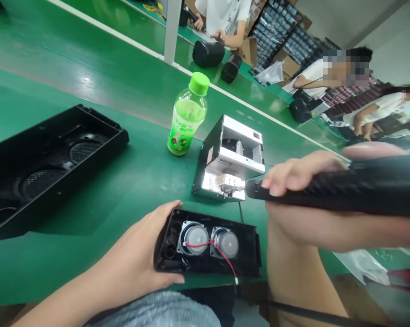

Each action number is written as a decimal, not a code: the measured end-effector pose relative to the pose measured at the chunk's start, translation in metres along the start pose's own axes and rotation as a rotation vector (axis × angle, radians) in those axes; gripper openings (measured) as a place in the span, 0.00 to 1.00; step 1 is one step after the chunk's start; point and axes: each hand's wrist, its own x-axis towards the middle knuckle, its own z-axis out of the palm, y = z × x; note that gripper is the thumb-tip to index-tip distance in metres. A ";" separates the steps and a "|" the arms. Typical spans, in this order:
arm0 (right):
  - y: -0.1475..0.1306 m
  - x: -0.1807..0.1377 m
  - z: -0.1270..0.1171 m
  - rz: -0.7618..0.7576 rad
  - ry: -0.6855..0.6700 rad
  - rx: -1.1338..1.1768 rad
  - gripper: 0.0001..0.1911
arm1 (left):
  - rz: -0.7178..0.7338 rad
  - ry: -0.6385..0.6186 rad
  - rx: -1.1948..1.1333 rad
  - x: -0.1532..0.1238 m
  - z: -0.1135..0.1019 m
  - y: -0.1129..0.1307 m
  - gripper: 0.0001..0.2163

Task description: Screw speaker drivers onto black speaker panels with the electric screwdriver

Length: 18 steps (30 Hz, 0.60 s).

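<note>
L hand [143, 252] grips blk spkr shell [249, 240] w/ 2 drivers [196, 238]; R hand [300, 222] clutches blk tool [330, 193], tip nr machine [232, 164]; grn btl [189, 120] fwd of L hand.

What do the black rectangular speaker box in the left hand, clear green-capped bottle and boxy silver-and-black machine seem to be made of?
Black speaker box: probably moulded plastic, satin finish, with round recesses formed in it. Bottle: likely glossy plastic, see-through at the shoulders. Machine: perhaps smooth metal, as its silvery front gleams, though coated plastic is possible.
</note>
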 end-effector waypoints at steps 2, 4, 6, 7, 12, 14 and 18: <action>0.008 0.004 0.014 -0.122 0.066 -0.067 0.29 | -0.002 0.006 0.006 -0.001 0.000 0.000 0.58; 0.013 0.004 0.024 -0.113 0.035 -0.096 0.30 | 0.001 0.001 0.012 -0.002 0.000 -0.001 0.58; 0.016 0.003 0.026 -0.123 0.015 -0.075 0.29 | 0.006 -0.008 0.013 -0.002 -0.001 0.000 0.58; 0.018 0.002 0.026 -0.131 0.008 -0.059 0.29 | 0.005 -0.009 0.012 -0.002 -0.001 0.000 0.58; 0.027 0.001 0.019 -0.045 0.011 -0.044 0.35 | -0.018 -0.019 0.012 -0.001 0.000 0.001 0.58; 0.025 -0.003 0.016 0.006 0.040 -0.015 0.35 | -0.016 -0.025 0.006 0.000 0.000 0.001 0.58; 0.001 -0.025 0.006 -0.018 0.075 -0.004 0.27 | -0.003 -0.017 -0.017 0.001 0.000 0.002 0.58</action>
